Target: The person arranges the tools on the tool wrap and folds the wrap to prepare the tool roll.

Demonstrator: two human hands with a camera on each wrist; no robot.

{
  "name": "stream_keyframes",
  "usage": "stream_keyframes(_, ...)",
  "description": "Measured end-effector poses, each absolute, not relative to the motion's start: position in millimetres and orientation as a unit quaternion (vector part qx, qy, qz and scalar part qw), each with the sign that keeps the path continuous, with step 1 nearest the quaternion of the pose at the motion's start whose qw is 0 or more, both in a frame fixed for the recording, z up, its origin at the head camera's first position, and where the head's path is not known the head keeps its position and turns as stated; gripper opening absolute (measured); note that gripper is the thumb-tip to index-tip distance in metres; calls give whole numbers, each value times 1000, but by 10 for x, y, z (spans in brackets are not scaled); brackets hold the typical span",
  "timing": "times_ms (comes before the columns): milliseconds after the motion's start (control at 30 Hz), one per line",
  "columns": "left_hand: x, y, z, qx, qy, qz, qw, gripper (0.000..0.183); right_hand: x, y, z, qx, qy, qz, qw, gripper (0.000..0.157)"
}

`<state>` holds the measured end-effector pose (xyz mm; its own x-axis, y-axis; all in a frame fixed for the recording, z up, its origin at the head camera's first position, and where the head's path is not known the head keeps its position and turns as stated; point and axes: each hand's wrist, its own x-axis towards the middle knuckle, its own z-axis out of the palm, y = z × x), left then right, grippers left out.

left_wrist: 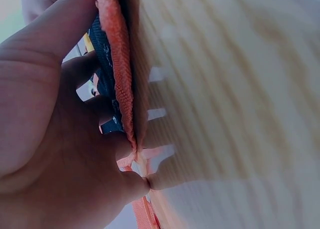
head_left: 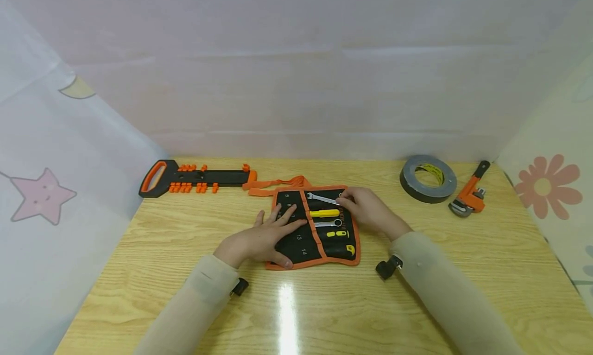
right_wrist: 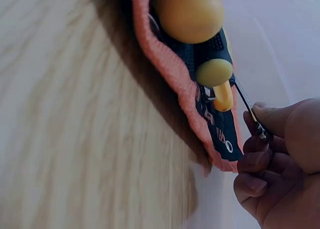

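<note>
A black tool roll (head_left: pixel 308 242) with orange edging and numbered pockets lies spread on the table. My left hand (head_left: pixel 259 242) rests on its left part, fingers spread and straight, thumb near the lower edge. At the roll's upper right, my right hand (head_left: pixel 370 209) pinches the outer end of a silver wrench (head_left: pixel 323 197); the wrench's open-jaw end lies toward the orange pocket strip. Below it, a yellow-handled tool (head_left: pixel 326 213), a second wrench (head_left: pixel 330 223) and yellow-and-black tools (head_left: pixel 340 233) sit in the pockets. The right wrist view shows thumb and fingertips on the wrench (right_wrist: pixel 246 98).
A black-and-orange tool holder (head_left: pixel 208 177) with clips lies at the back left, near the roll's orange strap (head_left: pixel 278 184). At the back right are a roll of tape (head_left: pixel 428 179) and an orange pipe wrench (head_left: pixel 470 193). Cloth walls (head_left: pixel 296 98) border the table.
</note>
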<state>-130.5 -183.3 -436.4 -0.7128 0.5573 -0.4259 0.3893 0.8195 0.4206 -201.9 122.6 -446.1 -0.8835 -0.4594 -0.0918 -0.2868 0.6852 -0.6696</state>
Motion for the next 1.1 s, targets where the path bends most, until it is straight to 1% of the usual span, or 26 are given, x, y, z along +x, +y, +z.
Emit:
stream_keyframes(167,-1303,-1840,-4371,260,913,151,277,109,-2072,1167,-4476,-202,916,-326,119,26)
stream_keyframes(400,-1306,-1857,-4375,257,914,151,276,109,-2150,1083,-4456,-173,924,-325,104,26)
stream_keyframes(667,-1296,-1870,-4398,259,913,151,275,110,-2173,948,-4441,-150,925,-329,119,26)
stream_keyframes(833,-1294,-1855,-4383,263,914,151,269,110,-2170,928,-4452,-142,917,-347,138,32)
stream_keyframes(1100,-1305,-1849,-4375,262,913,149,275,110,-2207,938,-4479,-145,936,-307,96,28)
